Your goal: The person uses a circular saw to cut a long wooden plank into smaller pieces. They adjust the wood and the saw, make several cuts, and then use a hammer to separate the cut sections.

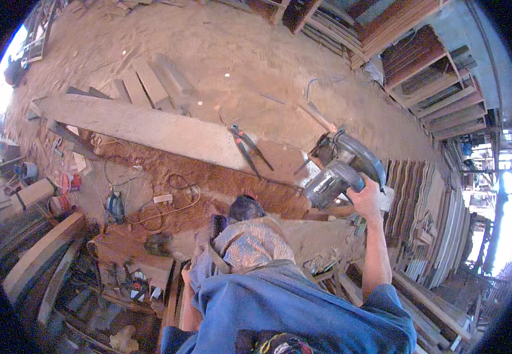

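Observation:
My right hand (365, 197) is closed around the rear handle of a dark circular saw (335, 180). The saw rests at the right end of a long, dust-covered wooden plank (149, 130). On the plank, left of the saw, lie pincers (249, 146) with red on the handles. My left hand (186, 274) is low beside my body at the left, mostly hidden by my blue shirt. Its fingers do not show well enough to tell what they do. My knee and a dark shoe (245, 206) stand out in front of me, close to the plank.
Sawdust covers the ground. Several wood offcuts (149, 79) lean behind the plank. A small power tool (115, 206) and a looped cable (182, 197) lie at left. Curved timbers (40, 253) are at lower left. Stacked wavy boards (406, 194) and wooden frames (439, 88) line the right.

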`<act>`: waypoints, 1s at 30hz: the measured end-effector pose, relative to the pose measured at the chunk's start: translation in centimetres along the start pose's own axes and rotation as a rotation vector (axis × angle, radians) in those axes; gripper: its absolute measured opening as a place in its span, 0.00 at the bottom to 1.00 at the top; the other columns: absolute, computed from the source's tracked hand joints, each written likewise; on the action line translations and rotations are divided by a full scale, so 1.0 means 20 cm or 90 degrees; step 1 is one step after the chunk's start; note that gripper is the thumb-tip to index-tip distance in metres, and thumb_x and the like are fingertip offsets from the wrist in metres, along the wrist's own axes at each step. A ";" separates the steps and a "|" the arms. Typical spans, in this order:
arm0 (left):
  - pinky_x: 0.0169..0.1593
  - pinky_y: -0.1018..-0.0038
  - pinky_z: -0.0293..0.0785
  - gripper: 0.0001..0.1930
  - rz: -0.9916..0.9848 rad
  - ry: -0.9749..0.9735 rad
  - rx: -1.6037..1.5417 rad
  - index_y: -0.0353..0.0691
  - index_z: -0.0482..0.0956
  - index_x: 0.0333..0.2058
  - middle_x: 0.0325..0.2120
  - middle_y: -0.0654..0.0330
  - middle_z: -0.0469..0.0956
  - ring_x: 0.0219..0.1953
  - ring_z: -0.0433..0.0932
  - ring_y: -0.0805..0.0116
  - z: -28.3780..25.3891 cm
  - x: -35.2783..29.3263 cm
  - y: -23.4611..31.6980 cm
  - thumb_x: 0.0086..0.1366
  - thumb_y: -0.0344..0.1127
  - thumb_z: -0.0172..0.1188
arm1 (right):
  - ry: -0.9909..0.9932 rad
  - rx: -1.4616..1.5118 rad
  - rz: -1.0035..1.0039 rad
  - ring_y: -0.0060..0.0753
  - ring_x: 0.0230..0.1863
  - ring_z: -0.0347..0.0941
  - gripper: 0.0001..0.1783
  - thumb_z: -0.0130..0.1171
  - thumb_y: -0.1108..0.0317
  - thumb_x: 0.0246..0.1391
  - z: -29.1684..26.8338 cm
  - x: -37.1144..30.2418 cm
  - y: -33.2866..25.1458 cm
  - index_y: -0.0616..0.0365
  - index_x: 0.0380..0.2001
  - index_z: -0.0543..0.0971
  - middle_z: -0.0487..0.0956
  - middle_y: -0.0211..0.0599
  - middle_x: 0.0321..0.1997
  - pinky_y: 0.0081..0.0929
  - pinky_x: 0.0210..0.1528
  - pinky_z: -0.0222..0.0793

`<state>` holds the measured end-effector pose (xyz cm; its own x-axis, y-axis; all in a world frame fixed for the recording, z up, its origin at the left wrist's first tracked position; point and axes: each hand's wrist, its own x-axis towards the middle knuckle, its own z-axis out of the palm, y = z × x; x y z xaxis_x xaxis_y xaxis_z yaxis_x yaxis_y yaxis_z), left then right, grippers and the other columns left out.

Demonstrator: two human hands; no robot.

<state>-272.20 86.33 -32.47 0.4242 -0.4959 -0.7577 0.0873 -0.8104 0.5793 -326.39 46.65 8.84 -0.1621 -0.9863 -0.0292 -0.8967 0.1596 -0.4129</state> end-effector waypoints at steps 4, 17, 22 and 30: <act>0.36 0.72 0.77 0.17 0.082 0.021 -0.058 0.29 0.79 0.50 0.36 0.57 0.82 0.36 0.81 0.69 0.15 0.02 0.11 0.67 0.34 0.64 | -0.131 -0.046 -0.018 0.60 0.40 0.82 0.26 0.69 0.61 0.40 0.04 0.15 0.25 0.62 0.46 0.83 0.84 0.56 0.34 0.48 0.46 0.77; 0.30 0.74 0.76 0.25 -0.001 0.103 -0.065 0.30 0.74 0.57 0.37 0.53 0.82 0.29 0.82 0.67 0.62 -0.21 0.67 0.66 0.40 0.63 | -0.335 0.034 -0.179 0.55 0.43 0.81 0.24 0.71 0.67 0.40 0.19 0.51 0.81 0.51 0.46 0.84 0.84 0.49 0.38 0.46 0.48 0.76; 0.34 0.70 0.78 0.26 -0.055 0.131 -0.008 0.32 0.75 0.57 0.41 0.51 0.82 0.33 0.84 0.64 0.69 -0.24 0.63 0.65 0.42 0.62 | -0.426 -0.028 -0.140 0.57 0.48 0.78 0.25 0.73 0.68 0.40 0.24 0.58 1.06 0.53 0.47 0.83 0.82 0.52 0.42 0.47 0.51 0.73; 0.35 0.70 0.79 0.27 -0.019 0.114 0.046 0.30 0.75 0.58 0.40 0.50 0.84 0.35 0.84 0.64 0.75 -0.22 0.74 0.66 0.43 0.62 | -0.440 -0.022 -0.181 0.56 0.50 0.77 0.24 0.73 0.73 0.39 0.30 0.63 1.18 0.59 0.45 0.81 0.81 0.51 0.43 0.45 0.54 0.71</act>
<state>-286.19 71.76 -25.07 0.5769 -0.4124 -0.7051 0.0403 -0.8478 0.5288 -347.13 37.71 -6.83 0.3635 -0.7884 -0.4962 -0.8795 -0.1149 -0.4618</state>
